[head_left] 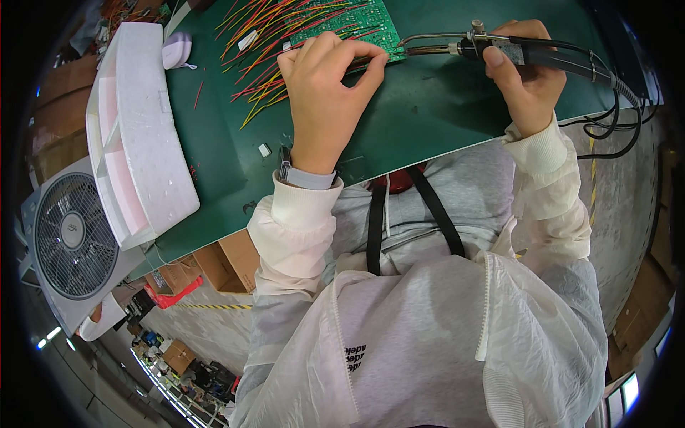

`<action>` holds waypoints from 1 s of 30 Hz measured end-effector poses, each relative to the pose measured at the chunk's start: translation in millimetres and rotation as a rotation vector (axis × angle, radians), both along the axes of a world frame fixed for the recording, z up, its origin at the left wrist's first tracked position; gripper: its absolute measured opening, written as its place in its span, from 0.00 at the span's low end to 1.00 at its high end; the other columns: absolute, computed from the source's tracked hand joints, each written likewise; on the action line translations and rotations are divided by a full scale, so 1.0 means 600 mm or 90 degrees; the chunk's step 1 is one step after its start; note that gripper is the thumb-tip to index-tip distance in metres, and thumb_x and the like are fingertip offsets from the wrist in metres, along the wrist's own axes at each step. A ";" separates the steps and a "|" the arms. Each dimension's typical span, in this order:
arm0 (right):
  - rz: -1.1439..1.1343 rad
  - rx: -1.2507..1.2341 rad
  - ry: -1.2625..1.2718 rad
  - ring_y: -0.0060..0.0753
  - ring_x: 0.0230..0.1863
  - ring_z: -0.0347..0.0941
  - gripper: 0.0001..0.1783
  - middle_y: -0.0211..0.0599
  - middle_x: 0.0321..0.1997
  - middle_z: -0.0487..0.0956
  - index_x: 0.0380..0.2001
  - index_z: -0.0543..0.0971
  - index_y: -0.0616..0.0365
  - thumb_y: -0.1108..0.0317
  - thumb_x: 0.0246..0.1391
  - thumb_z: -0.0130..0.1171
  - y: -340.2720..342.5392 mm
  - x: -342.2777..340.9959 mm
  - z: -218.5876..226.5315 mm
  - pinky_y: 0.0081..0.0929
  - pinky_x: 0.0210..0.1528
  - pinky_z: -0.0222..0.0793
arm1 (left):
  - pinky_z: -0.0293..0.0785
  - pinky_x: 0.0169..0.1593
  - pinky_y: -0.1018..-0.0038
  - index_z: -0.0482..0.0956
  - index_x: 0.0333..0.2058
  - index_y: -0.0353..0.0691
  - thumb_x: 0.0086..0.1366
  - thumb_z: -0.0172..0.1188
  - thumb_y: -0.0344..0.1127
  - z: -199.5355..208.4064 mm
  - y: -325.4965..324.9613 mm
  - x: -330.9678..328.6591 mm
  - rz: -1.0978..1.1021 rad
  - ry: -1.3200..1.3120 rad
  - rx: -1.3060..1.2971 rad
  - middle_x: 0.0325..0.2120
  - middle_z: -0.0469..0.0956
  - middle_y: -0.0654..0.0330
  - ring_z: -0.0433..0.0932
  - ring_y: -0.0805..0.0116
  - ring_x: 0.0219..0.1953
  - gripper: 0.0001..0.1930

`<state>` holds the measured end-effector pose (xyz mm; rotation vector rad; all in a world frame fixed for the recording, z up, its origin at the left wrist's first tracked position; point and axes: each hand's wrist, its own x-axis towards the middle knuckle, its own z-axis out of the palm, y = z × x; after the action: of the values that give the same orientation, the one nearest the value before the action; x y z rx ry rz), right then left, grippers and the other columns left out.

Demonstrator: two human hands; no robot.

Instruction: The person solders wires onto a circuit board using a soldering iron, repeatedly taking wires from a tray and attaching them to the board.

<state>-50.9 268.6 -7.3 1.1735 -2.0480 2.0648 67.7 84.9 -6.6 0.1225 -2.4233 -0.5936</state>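
At the lower edge of a green circuit board (382, 28), my left hand (325, 100) pinches a thin wire (359, 64) between thumb and forefinger. Its other fingers curl over the wires, and the pinched end is largely covered. My right hand (528, 75) is closed around a soldering iron (467, 48) with a black handle. The iron's tip points left and meets the board's edge close to my left fingertips. A thin metal tube (435, 35) runs above the iron toward the same spot. Many red, yellow and black wires (260, 71) fan out leftward from the board.
A white foam tray with compartments (153, 135) stands on the left of the green table (235, 160). Near it lie a lilac case (176, 50) and a small white connector (265, 150). A grey fan (75, 235) is beyond the table. Black cables (617, 128) hang at right.
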 end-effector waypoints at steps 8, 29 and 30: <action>-0.001 -0.002 0.008 0.17 0.20 0.63 0.11 0.32 0.22 0.70 0.30 0.70 0.63 0.70 0.45 0.59 -0.001 -0.001 0.000 0.14 0.22 0.58 | 0.51 0.33 0.78 0.77 0.22 0.45 0.46 0.64 0.32 0.001 0.000 0.000 -0.004 0.000 -0.006 0.15 0.60 0.70 0.60 0.76 0.20 0.04; 0.011 -0.005 0.093 0.19 0.23 0.61 0.15 0.35 0.22 0.70 0.28 0.69 0.65 0.67 0.44 0.61 -0.003 -0.006 -0.005 0.16 0.26 0.57 | 0.55 0.37 0.76 0.76 0.23 0.45 0.46 0.63 0.30 -0.008 -0.002 -0.006 -0.033 0.000 -0.011 0.20 0.67 0.70 0.66 0.76 0.24 0.05; 0.001 -0.003 0.109 0.19 0.22 0.61 0.15 0.35 0.22 0.70 0.28 0.69 0.65 0.66 0.44 0.61 -0.004 -0.005 -0.004 0.15 0.26 0.57 | 0.55 0.37 0.76 0.76 0.23 0.45 0.46 0.63 0.30 -0.008 -0.002 -0.006 -0.033 0.000 -0.011 0.20 0.67 0.70 0.66 0.76 0.24 0.05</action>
<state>-54.2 266.4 -10.0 1.3004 -1.9640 1.8946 64.1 83.5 -11.6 0.0520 -2.4382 -0.5951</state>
